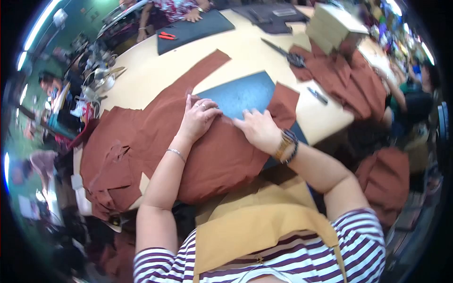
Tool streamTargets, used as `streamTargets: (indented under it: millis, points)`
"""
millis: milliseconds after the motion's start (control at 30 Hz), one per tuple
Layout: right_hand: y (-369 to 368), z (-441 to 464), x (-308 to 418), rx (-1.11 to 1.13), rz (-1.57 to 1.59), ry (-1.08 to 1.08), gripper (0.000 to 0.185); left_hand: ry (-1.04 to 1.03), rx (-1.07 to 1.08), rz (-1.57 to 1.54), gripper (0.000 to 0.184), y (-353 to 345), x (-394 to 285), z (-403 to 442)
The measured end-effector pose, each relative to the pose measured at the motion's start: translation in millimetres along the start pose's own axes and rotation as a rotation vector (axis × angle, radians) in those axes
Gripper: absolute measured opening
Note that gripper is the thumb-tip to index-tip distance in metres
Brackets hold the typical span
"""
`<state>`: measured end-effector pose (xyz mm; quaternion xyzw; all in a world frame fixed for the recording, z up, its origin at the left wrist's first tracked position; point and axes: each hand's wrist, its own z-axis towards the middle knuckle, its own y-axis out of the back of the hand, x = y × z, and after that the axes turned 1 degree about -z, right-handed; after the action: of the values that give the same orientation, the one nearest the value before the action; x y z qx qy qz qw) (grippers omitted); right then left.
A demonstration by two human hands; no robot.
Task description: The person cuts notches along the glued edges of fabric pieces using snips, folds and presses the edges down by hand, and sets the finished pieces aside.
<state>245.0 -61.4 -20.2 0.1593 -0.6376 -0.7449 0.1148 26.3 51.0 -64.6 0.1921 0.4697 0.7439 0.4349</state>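
A rust-brown garment piece [160, 127] lies spread over the table's near side, with a long strip reaching toward the back. My left hand [200, 115] rests on its upper edge, fingers bent and pressed together; whatever they pinch is too small to make out. Just to the right, my right hand [259, 127] lies on the cloth near the same edge, its fingers somewhat apart and slightly blurred. Beyond both hands, partly under the cloth, is a blue-grey board [240, 94]. A pen-like tool [317, 95] lies right of the board.
Large dark scissors [288, 54] lie at the back right beside more brown cloth [349, 80] and a stack of boxes [332, 28]. A dark mat [203, 29] with red snips [167, 36] is at the far side, where another person's hand [192, 15] rests.
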Motion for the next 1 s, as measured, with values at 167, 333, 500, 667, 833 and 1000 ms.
streamTargets:
  millis: [167,333,500,667,833,1000]
  points:
    - [8,-40,-18,-0.082,0.346,-0.062,0.022,0.314,0.105,-0.121,0.036,43,21,-22]
    - [8,-38,-41,-0.032,0.688,-0.196,0.017,0.475,0.174,0.017,0.056,51,5,-58]
    - [-20,6,-105,-0.203,0.430,-0.111,0.006,0.370,0.475,0.053,0.077,91,-48,-50]
    - [-33,39,-136,-0.430,0.236,-0.159,0.019,0.349,0.490,-0.063,0.098,59,-71,-75]
    - [-21,26,-87,-0.366,0.462,-0.056,0.025,0.571,0.480,-0.017,0.100,45,-146,-72]
    - [-38,7,-78,-0.374,0.420,-0.035,0.022,0.483,0.358,-0.097,0.085,53,-154,-59]
